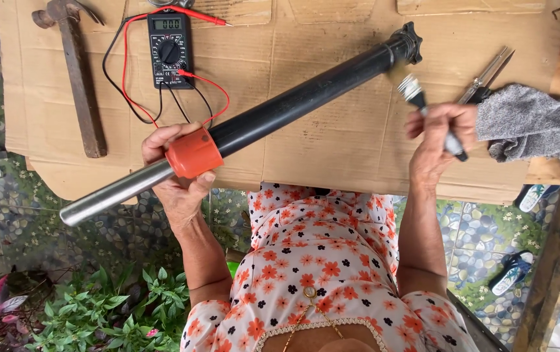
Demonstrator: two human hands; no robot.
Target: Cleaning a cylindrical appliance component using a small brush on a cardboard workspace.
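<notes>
Daylight falls on a cardboard-covered table (332, 140). Below its near edge lies a pebble-patterned floor (475, 228), with green plants (110, 313) at the lower left.

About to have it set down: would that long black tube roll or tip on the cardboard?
The tube is round, so it would probably roll. The left hand grips its orange collar off-centre, so an end may dip. It looks rigid, its bare metal end possibly slippery.

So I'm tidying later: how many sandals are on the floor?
2: one sandal by the table edge at right, another sandal on the tiles below it. More may hide under the table.
</notes>
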